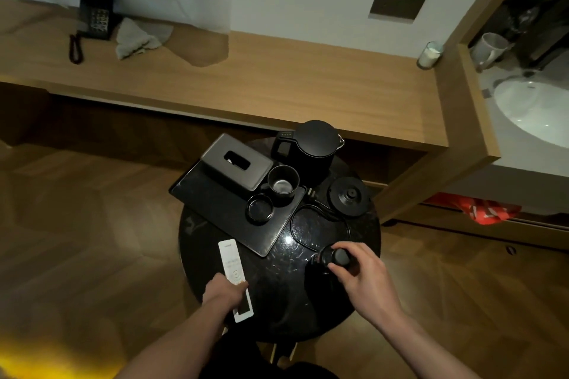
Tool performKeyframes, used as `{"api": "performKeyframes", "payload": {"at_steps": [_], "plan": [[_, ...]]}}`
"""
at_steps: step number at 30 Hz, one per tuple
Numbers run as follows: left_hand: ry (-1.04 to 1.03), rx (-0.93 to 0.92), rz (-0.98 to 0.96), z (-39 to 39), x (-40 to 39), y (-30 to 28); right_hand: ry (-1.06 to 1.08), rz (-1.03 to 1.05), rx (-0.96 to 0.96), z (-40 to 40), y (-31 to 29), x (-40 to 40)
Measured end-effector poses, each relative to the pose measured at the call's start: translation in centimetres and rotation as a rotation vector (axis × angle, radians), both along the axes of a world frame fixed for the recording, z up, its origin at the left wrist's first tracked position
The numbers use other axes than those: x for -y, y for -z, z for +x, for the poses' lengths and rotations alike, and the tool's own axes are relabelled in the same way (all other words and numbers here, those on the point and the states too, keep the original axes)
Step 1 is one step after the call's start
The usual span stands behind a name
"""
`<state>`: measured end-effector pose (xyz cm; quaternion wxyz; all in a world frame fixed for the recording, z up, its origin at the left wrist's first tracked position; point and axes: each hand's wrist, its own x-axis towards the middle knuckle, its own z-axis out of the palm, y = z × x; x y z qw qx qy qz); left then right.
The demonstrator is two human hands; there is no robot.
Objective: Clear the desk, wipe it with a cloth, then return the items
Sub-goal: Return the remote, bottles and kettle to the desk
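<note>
My left hand [226, 291] grips a white remote control [234, 274] that lies on the round black table [277, 286]. My right hand [358, 274] holds a small black cup [334, 257] at the table's right side. A black tray [221, 209] on the table carries a dark tissue box [237, 166], a black mug [283, 184] and a small black dish [260, 208]. A black kettle [314, 144] stands behind, with its round base [349, 197] and cord beside it. The long wooden desk [277, 86] holds a grey cloth [140, 37] and a black phone [95, 12].
A glass jar [429, 54] stands at the desk's right end. A wooden partition separates a white sink [535, 111] and a white mug [489, 48]. A red bag [486, 211] lies under the counter. Wooden floor surrounds the table.
</note>
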<state>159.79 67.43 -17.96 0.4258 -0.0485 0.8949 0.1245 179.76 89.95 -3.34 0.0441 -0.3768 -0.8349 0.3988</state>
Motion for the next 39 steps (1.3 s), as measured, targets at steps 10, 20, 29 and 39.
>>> {"api": "performKeyframes", "payload": {"at_steps": [10,20,29,39], "plan": [[-0.070,-0.140,0.283,-0.8,5.1,-7.3,-0.096,-0.008,-0.043,-2.3,-1.4,1.6],[-0.111,-0.507,0.491,-8.5,13.8,-19.9,-0.289,0.042,-0.127,-13.5,-6.7,8.2],[-0.208,-0.656,0.594,-16.8,27.5,-24.1,-0.441,0.147,-0.142,-26.7,-10.7,20.7],[-0.329,-0.707,0.705,-27.0,38.1,-26.6,-0.558,0.084,-0.167,-39.4,-13.3,31.8]]}}
